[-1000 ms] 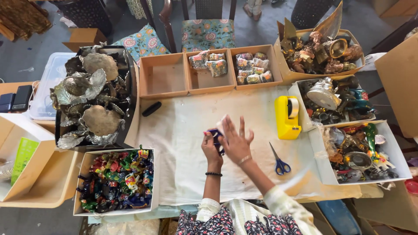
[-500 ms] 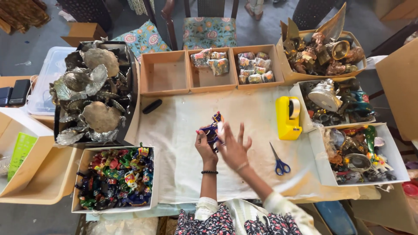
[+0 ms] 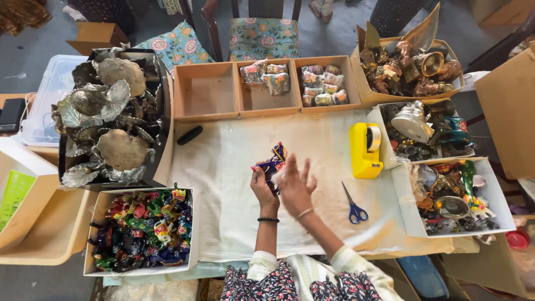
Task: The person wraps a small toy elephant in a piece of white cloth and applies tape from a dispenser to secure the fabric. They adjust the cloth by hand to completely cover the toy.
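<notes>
We see a small painted figurine [image 3: 273, 163], blue with red and yellow trim and shaped like an animal, held upright above the middle of the white cloth [image 3: 234, 223] that covers the table [image 3: 56, 245]. Our left hand [image 3: 263, 189] grips it from below, fingers closed round its lower part, a dark bead bracelet on the wrist. Our right hand [image 3: 295, 187] is raised just beside it, palm open and fingers spread, blurred, and we cannot tell whether it touches the figurine.

Going by size: one black tray of silver leaf-shaped dishes [image 3: 111, 111] stands at the left, and one white box of many bright figurines [image 3: 142, 228] sits below it. Three white boxes of mixed metal ornaments [image 3: 446, 195] line the right side. Three shallow brown boxes [image 3: 262, 86] run along the far edge, one bare and two holding wrapped bundles. One yellow tape dispenser [image 3: 365, 149] stands right of the hands, with one pair of blue-handled scissors [image 3: 354, 206] near it.
</notes>
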